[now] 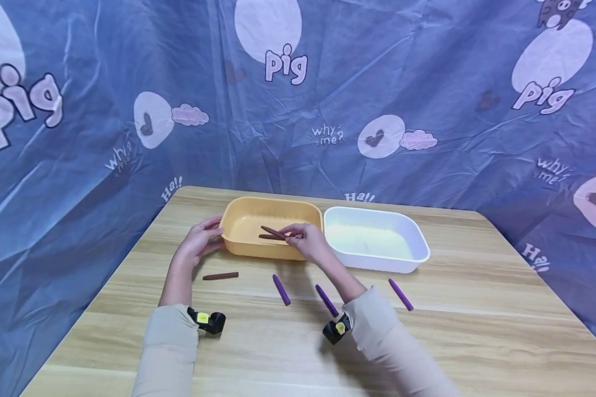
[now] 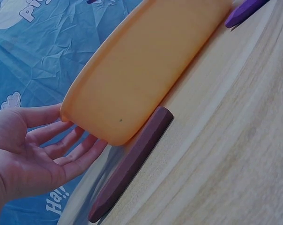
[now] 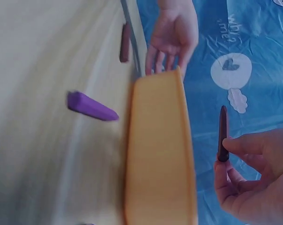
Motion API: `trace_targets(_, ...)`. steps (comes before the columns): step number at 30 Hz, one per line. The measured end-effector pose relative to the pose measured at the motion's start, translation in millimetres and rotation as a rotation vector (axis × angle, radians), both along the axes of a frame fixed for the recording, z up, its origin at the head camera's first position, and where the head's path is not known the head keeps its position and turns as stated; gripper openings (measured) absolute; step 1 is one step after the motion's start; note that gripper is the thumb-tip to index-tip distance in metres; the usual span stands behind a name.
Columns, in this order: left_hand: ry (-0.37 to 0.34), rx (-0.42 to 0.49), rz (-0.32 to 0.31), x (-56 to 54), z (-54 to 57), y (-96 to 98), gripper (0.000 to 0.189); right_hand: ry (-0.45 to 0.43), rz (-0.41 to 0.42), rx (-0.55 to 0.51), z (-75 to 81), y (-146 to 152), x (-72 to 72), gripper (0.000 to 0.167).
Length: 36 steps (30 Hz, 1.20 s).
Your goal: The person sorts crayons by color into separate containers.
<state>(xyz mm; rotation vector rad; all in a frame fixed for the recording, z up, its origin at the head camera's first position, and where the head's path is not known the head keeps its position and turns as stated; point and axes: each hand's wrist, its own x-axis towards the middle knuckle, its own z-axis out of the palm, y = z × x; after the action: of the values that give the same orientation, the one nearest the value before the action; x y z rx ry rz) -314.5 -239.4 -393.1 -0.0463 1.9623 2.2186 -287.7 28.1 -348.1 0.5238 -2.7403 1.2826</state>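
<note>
My left hand rests its extended fingers against the left end of an orange bin, thumb at the rim. Over that bin, my right hand pinches a brown crayon between thumb and fingers, its tapered end pointing away from the palm. In the head view a second brown crayon overlaps the held one by the right fingertips. Another brown crayon lies on the table near the left wrist. Two purple crayons, one left and one right, lie in front of the bin.
A white bin stands right beside the orange one. One more purple crayon lies in front of it on the wood-grain table. Blue printed cloth hangs behind and along the sides. Both wrists wear small black cameras.
</note>
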Motion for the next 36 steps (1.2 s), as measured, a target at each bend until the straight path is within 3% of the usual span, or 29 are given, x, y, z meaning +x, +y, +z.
trace_targets(10, 0.009, 0.009, 0.0, -0.5, 1.2, -2.7, 0.053, 0.023, 0.005, 0.022, 11.0, -1.1, -30.5, 0.019)
trace_targets(24, 0.016, 0.009, 0.007, 0.0, -0.6, -1.0, 0.053, -0.095, -0.023, 0.148, -13.7, -11.2, -70.8, 0.023)
trace_targets(31, 0.041, -0.024, 0.012, -5.0, -6.8, -0.7, 0.053, -0.162, -0.021, 0.171, -26.6, -11.1, -80.5, 0.027)
trace_targets(36, 0.028, 0.019, 0.001, -2.6, -3.3, -1.2, 0.053, -0.195, -0.019, 0.182, -34.2, -14.1, -85.8, 0.025)
